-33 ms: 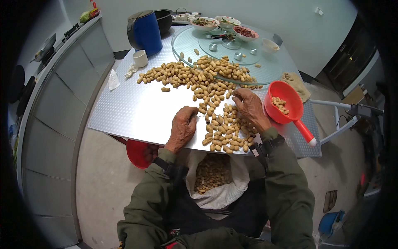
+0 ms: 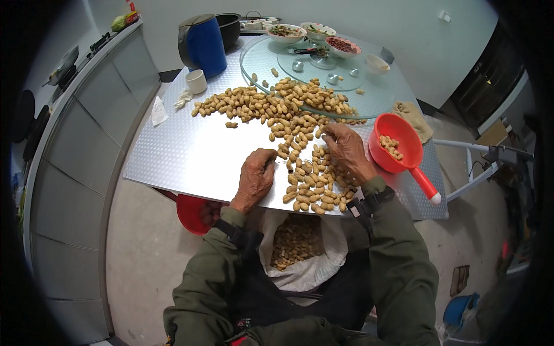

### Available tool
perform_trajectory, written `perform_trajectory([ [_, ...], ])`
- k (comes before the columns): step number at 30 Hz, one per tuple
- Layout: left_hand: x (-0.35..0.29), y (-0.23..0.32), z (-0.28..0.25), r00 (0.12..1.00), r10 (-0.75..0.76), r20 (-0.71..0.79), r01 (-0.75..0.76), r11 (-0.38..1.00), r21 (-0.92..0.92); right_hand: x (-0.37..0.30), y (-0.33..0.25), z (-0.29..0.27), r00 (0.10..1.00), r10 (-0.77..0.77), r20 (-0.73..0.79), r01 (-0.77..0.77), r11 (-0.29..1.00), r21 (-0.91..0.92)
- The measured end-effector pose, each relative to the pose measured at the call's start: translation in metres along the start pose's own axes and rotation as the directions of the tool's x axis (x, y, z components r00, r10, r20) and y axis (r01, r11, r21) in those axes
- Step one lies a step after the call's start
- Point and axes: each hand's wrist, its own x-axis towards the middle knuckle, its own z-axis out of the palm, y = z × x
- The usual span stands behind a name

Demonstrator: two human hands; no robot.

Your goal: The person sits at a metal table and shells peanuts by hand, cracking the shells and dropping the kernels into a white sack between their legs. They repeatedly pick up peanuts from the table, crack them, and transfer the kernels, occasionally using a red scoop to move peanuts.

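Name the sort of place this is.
Likely a home kitchen or dining room: grey cabinets line the left side, and bowls of food and a glass turntable sit on the metal-topped table.

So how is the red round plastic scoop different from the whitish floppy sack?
The red round plastic scoop is on the silvery patterned table, while the whitish floppy sack is lower, beyond its near edge. The scoop has a long handle; the sack shows none. The scoop holds a small clump of tan pieces, the sack a much bigger heap. Both are open at the top.
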Motion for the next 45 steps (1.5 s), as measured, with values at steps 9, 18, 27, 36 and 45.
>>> perform_trajectory([
  [9, 0.000, 0.002, -0.001, 1.000, -0.010, -0.024, 0.009, 1.000, -0.007, 0.014, -0.009, 0.036, 0.983, -0.169, 0.066, 0.171, 0.985, -0.026],
  [18, 0.000, 0.006, -0.003, 1.000, 0.007, -0.007, -0.007, 1.000, 0.022, -0.006, -0.023, 0.017, 0.944, -0.121, 0.308, 0.165, 0.979, -0.120],
  [27, 0.008, 0.006, -0.008, 0.994, -0.110, -0.014, 0.108, 0.990, -0.091, -0.082, 0.008, -0.035, 0.999, -0.038, 0.004, 0.038, 0.997, 0.062],
  [36, 0.091, -0.002, -0.001, 0.996, 0.014, 0.087, -0.040, 0.953, 0.300, -0.140, 0.022, -0.033, 0.981, 0.035, -0.188, -0.019, 0.996, 0.088],
  [45, 0.118, 0.010, 0.038, 0.956, -0.162, 0.243, -0.064, 0.696, 0.715, -0.139, 0.021, -0.033, 0.978, 0.045, -0.206, -0.028, 0.996, 0.084],
])
